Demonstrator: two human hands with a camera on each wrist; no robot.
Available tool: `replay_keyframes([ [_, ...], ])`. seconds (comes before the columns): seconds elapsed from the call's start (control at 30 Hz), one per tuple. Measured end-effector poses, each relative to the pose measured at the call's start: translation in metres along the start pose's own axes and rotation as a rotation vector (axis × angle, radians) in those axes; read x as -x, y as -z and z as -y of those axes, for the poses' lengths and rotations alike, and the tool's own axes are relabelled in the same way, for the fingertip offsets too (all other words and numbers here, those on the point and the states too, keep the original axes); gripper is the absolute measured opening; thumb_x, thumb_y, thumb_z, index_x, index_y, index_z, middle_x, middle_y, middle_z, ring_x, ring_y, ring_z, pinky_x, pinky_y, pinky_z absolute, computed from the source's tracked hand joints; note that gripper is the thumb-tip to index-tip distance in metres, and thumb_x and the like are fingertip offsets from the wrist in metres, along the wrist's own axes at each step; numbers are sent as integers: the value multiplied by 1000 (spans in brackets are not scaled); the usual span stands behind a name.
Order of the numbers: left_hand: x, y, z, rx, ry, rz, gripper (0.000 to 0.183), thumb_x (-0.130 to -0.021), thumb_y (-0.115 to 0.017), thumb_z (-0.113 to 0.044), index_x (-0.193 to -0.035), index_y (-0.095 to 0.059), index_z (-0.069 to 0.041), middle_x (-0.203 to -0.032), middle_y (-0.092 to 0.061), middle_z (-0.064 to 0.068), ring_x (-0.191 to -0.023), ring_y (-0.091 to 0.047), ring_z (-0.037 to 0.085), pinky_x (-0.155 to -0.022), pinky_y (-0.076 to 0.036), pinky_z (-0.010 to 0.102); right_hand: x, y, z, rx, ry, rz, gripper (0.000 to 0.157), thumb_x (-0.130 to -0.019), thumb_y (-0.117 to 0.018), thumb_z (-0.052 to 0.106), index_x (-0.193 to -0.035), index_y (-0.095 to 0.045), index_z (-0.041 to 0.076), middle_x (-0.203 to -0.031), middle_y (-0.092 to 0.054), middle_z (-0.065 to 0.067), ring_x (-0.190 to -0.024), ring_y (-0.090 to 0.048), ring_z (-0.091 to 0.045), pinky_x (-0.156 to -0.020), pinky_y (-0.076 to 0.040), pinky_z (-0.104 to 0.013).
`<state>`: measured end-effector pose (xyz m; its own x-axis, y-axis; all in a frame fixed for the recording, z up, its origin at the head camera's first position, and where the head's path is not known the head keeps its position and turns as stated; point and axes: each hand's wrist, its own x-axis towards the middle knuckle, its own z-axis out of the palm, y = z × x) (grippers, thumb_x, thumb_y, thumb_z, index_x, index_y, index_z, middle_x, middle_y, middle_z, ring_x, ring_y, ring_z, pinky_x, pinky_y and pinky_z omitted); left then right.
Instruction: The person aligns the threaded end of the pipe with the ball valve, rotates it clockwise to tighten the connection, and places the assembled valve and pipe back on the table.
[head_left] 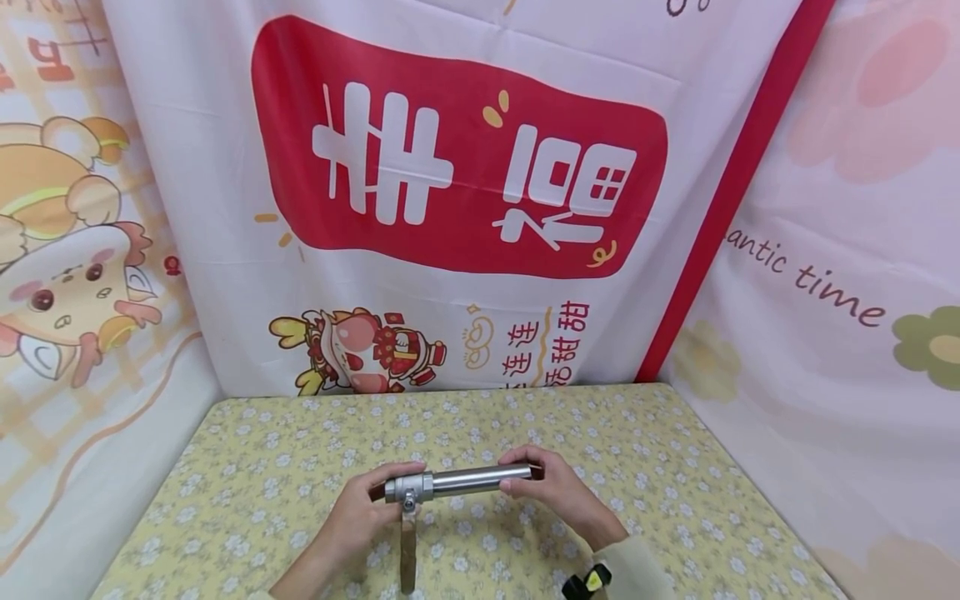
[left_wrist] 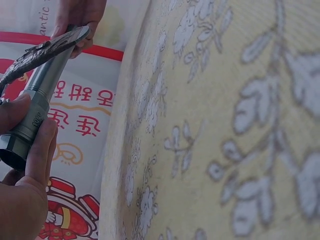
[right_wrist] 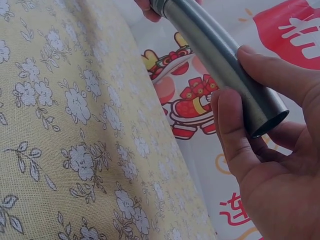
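Note:
A metal ball valve (head_left: 409, 486) is joined to a straight, shiny steel pipe (head_left: 478, 480), held nearly level above the table. My left hand (head_left: 358, 510) grips the valve body, thumb on one side and fingers on the other in the left wrist view. The valve's long, worn lever handle (head_left: 408, 552) points toward me in the head view. At the pipe's other end, my right hand (head_left: 557, 490) holds the tube between thumb and fingers. The right wrist view shows the pipe's open, hollow end (right_wrist: 270, 123) near the right palm.
A yellow floral cloth (head_left: 600, 433) covers the table. Behind it hangs a white printed curtain (head_left: 225, 333) with a red banner, and printed sheets stand at both sides. A black and yellow device (head_left: 587, 582) sits at the right wrist.

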<state>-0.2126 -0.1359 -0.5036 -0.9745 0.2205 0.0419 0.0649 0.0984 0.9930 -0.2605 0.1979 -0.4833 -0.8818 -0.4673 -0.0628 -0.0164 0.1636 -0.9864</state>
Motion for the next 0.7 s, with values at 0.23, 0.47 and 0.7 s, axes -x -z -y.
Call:
replay_keyframes([
  [0.23,0,0,0,-12,-7,2,47,-95,-80,-6,-142,-73,-10,-153,-61,25,-117,-68,28,-81,-61,30,0,0,-1,-4,8,-8,39,-103,-77,15,-134,-66,-6,-130,-67,-26,-94,-68,-14,-83,-59,-31],
  [0.47,1,0,-1,-16,-12,-3,47,-95,-81,-7,-141,-73,-9,-153,-62,26,-116,-68,27,-81,-61,29,-2,0,-3,0,-5,-28,37,-102,-78,17,-131,-69,-3,-112,-74,-10,-90,-68,-14,-83,-61,-33],
  [0.7,2,-1,-1,-1,-9,2,48,-95,-82,-9,-142,-73,-9,-153,-62,25,-115,-68,25,-82,-62,29,-2,-3,-1,4,-15,-37,36,-102,-79,19,-130,-71,-3,-109,-75,-7,-89,-70,-16,-82,-62,-34],
])
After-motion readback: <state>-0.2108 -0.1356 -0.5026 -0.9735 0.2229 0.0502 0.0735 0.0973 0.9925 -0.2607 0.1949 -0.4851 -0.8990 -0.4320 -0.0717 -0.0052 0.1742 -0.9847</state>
